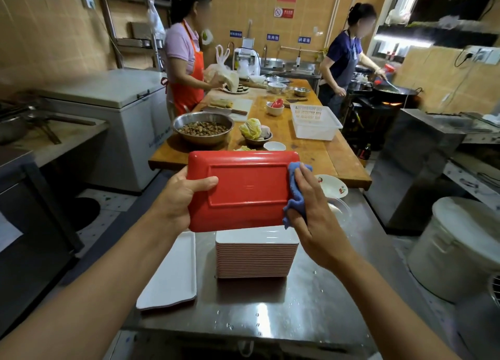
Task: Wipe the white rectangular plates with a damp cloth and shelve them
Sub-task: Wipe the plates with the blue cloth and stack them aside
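You are holding a rectangular plate (pixel 244 190) up in front of you with its red underside turned toward you, above the steel counter (pixel 311 305). Your left hand (pixel 180 197) grips the plate's left short edge: the thumb lies across the red back, pointing right, and the other fingers are curled around behind the edge, out of sight. Your right hand (pixel 311 205) presses a blue cloth (pixel 293 194) against the plate's right short edge; its fingers lie close together and nearly straight over the cloth, pointing up, with the cloth bunched under the palm and hanging out just below the heel of the hand. Directly beneath your right fingers, on the counter, stands a tall stack of plates (pixel 257 257), white on top with pinkish-red rims showing down its side. Just left of that stack, below your left wrist, a single white plate (pixel 173 276) lies flat on the counter, face up. Past your right fingertips a round floral plate (pixel 332 186) sits at the counter's far edge, touching nothing else you hold. Beyond your fingers stretches a wooden table (pixel 311 148) carrying a metal bowl (pixel 203 128) of brown food and a white plastic basket (pixel 315 121). Two people in aprons work at the far end.
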Demonstrator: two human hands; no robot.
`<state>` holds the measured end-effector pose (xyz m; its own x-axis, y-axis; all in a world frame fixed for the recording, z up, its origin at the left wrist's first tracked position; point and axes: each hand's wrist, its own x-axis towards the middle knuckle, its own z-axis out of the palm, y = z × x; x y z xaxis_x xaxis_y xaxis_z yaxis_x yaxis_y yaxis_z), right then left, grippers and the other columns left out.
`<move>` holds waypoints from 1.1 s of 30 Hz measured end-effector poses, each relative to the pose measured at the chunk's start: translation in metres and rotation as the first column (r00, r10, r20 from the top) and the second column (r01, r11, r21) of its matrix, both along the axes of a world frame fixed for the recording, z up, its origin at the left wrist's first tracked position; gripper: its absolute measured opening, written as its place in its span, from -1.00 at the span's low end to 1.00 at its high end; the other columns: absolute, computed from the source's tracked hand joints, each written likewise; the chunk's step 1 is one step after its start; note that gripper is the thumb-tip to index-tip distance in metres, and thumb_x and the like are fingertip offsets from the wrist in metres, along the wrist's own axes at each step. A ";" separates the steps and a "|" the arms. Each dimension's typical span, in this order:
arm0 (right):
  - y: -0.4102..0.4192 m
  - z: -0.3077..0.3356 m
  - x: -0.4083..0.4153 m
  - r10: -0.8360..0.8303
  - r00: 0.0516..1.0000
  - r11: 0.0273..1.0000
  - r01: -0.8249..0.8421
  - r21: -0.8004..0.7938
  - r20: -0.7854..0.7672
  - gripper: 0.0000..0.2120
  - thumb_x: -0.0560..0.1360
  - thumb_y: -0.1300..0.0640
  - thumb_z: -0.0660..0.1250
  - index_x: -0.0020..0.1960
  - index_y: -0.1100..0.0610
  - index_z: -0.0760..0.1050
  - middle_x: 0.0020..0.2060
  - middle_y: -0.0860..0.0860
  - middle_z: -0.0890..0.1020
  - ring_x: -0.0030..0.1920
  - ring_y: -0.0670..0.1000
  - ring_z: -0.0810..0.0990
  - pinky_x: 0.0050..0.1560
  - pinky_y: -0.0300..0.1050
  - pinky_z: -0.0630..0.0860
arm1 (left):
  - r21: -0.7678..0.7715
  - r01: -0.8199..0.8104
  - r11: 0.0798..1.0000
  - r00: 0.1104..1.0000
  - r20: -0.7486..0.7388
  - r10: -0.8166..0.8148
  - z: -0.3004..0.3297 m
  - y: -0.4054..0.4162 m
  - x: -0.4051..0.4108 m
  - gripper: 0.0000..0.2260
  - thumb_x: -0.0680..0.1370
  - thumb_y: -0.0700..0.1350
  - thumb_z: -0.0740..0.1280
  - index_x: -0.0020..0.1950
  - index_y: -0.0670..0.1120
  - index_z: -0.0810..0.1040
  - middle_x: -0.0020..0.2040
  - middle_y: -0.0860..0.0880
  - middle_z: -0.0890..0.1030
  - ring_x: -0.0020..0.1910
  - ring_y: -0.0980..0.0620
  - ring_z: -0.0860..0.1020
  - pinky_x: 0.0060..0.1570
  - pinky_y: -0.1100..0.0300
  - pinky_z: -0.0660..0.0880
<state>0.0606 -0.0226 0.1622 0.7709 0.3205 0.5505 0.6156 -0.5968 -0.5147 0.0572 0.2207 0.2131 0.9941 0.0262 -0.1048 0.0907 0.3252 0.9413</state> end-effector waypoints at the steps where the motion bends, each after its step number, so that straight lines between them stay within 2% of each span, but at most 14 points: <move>1: -0.002 -0.006 -0.003 -0.017 0.999 1.000 0.017 -0.018 0.034 -0.40 0.57 -0.09 0.08 0.53 -0.08 -0.09 0.49 -0.29 -0.10 0.51 -0.12 -0.01 0.45 0.03 0.20 | -0.027 -0.004 1.000 1.000 -0.028 0.004 -0.001 -0.002 0.001 -0.67 0.49 -0.31 0.31 0.21 -0.03 0.50 0.05 -0.15 0.62 -0.02 -0.17 0.61 -0.13 -0.09 0.59; 2: -0.004 -0.010 -0.006 -0.042 0.997 0.998 0.045 -0.035 0.070 -0.41 0.57 -0.11 0.07 0.52 -0.05 -0.08 0.50 -0.24 -0.07 0.51 -0.08 0.03 0.44 0.05 0.23 | -0.048 -0.009 0.999 0.998 -0.059 0.006 -0.002 -0.004 0.001 -0.70 0.49 -0.30 0.31 0.18 -0.03 0.52 0.03 -0.15 0.62 -0.03 -0.18 0.60 -0.10 -0.10 0.56; 5: -0.001 -0.017 -0.009 -0.125 0.970 0.987 0.144 -0.077 0.209 -0.46 0.59 -0.07 0.07 0.50 0.08 0.04 0.49 -0.03 0.09 0.50 0.03 0.08 0.44 0.11 0.20 | -0.097 -0.039 0.994 0.987 -0.161 0.023 -0.003 -0.013 0.000 -0.77 0.49 -0.27 0.33 0.09 -0.03 0.53 -0.06 -0.14 0.63 -0.10 -0.16 0.60 -0.19 -0.07 0.52; 8: 0.020 -0.020 -0.010 -0.118 0.945 0.974 0.171 -0.150 0.306 -0.43 0.52 0.05 0.20 0.47 0.09 0.11 0.45 0.02 0.20 0.50 0.04 0.07 0.47 0.12 0.08 | -0.157 -0.072 0.985 0.969 -0.246 0.031 -0.004 -0.026 -0.003 -0.79 0.49 -0.25 0.35 0.11 -0.08 0.51 -0.10 -0.16 0.62 -0.14 -0.16 0.59 -0.25 -0.08 0.49; 11: 0.050 -0.023 -0.017 -0.060 0.947 0.980 0.116 -0.161 0.316 -0.44 0.51 0.06 0.21 0.47 0.11 0.15 0.43 0.04 0.26 0.50 0.06 0.10 0.47 0.12 0.06 | -0.196 -0.090 0.976 0.971 -0.237 0.042 -0.004 -0.037 -0.006 -0.93 0.54 -0.22 0.31 0.01 -0.13 0.52 -0.18 -0.16 0.61 -0.22 -0.13 0.58 -0.29 -0.06 0.47; 13: 0.067 -0.023 -0.022 -0.015 0.957 0.989 0.057 -0.136 0.291 -0.46 0.53 0.04 0.19 0.47 0.12 0.16 0.43 0.05 0.27 0.50 0.06 0.12 0.47 0.10 0.07 | -0.223 -0.099 0.970 0.975 -0.216 0.050 -0.005 -0.038 -0.009 -0.93 0.56 -0.19 0.28 0.00 -0.16 0.51 -0.19 -0.16 0.61 -0.23 -0.11 0.59 -0.21 -0.05 0.50; 15: 0.081 -0.022 -0.024 0.011 0.965 0.994 0.017 -0.107 0.260 -0.47 0.56 0.01 0.16 0.47 0.12 0.14 0.43 0.06 0.27 0.50 0.04 0.13 0.48 0.08 0.09 | -0.249 -0.119 0.961 0.978 -0.194 0.071 -0.007 -0.034 -0.012 -0.92 0.59 -0.17 0.25 -0.04 -0.15 0.50 -0.14 -0.17 0.60 -0.17 -0.11 0.57 -0.05 -0.06 0.52; 17: 0.090 -0.017 -0.024 0.028 0.978 0.996 -0.010 -0.091 0.205 -0.47 0.57 -0.03 0.12 0.47 0.13 0.14 0.44 0.07 0.29 0.50 0.01 0.13 0.49 0.04 0.08 | -0.254 -0.141 0.957 0.981 -0.167 0.100 -0.010 -0.029 -0.013 -0.91 0.60 -0.16 0.23 -0.01 -0.13 0.51 -0.10 -0.16 0.60 -0.13 -0.09 0.58 0.00 -0.04 0.52; 19: 0.099 -0.009 -0.021 0.047 0.990 0.991 -0.030 -0.133 0.129 -0.46 0.57 -0.07 0.08 0.49 0.11 0.14 0.46 0.06 0.26 0.50 -0.03 0.10 0.50 0.01 0.04 | -0.238 -0.151 0.959 0.983 -0.138 0.120 -0.014 -0.024 -0.016 -0.88 0.59 -0.14 0.23 0.04 -0.14 0.53 -0.07 -0.17 0.62 -0.11 -0.08 0.61 0.01 -0.01 0.54; 22: 0.111 0.006 -0.012 0.065 0.997 0.969 -0.053 -0.243 0.040 -0.38 0.51 -0.14 -0.04 0.52 0.06 0.10 0.51 0.02 0.15 0.51 -0.06 -0.01 0.50 -0.05 -0.07 | -0.220 -0.157 0.963 0.981 -0.150 0.125 -0.019 -0.017 -0.023 -0.90 0.58 -0.13 0.26 0.01 -0.12 0.54 -0.05 -0.17 0.63 -0.06 -0.11 0.60 0.08 -0.06 0.51; 25: 0.113 0.011 -0.001 0.070 0.998 0.954 -0.067 -0.294 -0.002 -0.33 0.47 -0.23 -0.15 0.53 0.01 0.03 0.53 -0.04 0.05 0.50 -0.13 -0.11 0.50 -0.08 -0.14 | -0.194 -0.194 0.962 0.973 -0.164 0.163 -0.020 -0.007 -0.028 -0.87 0.59 -0.14 0.25 0.10 -0.12 0.50 -0.03 -0.17 0.61 -0.09 -0.12 0.58 -0.05 -0.05 0.51; 28: 0.103 0.003 0.010 0.008 1.000 0.962 -0.004 -0.273 0.011 -0.32 0.49 -0.24 -0.15 0.53 0.03 0.03 0.53 -0.02 0.06 0.52 -0.09 -0.07 0.50 -0.07 -0.14 | -0.171 -0.257 0.951 0.958 -0.171 0.229 -0.022 0.012 -0.030 -0.87 0.58 -0.16 0.26 0.13 -0.08 0.46 -0.07 -0.15 0.59 -0.13 -0.14 0.57 -0.21 -0.03 0.50; 30: 0.096 -0.005 0.017 -0.043 0.999 0.972 0.039 -0.232 -0.014 -0.33 0.50 -0.23 -0.09 0.52 0.07 0.06 0.52 0.02 0.10 0.52 -0.04 -0.02 0.49 -0.12 -0.12 | -0.145 -0.285 0.947 0.946 -0.203 0.254 -0.026 0.027 -0.032 -0.87 0.57 -0.15 0.29 0.10 -0.07 0.47 -0.04 -0.15 0.61 -0.11 -0.15 0.58 -0.22 -0.03 0.51; 33: 0.096 -0.010 0.022 -0.025 0.987 1.000 0.022 -0.020 -0.160 -0.43 0.53 -0.09 0.07 0.48 0.12 0.18 0.44 0.09 0.28 0.43 0.03 0.24 0.43 -0.10 0.15 | -0.143 -0.313 0.939 0.922 -0.281 0.265 -0.032 0.046 -0.037 -0.83 0.54 -0.13 0.33 0.13 -0.07 0.51 0.03 -0.17 0.63 -0.04 -0.18 0.60 -0.19 -0.07 0.52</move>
<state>0.0831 0.0733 0.1520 0.8561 0.3105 0.4131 0.5118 -0.6202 -0.5944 0.0202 0.2672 0.1811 0.8851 0.2647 -0.3827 0.1947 0.5363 0.8213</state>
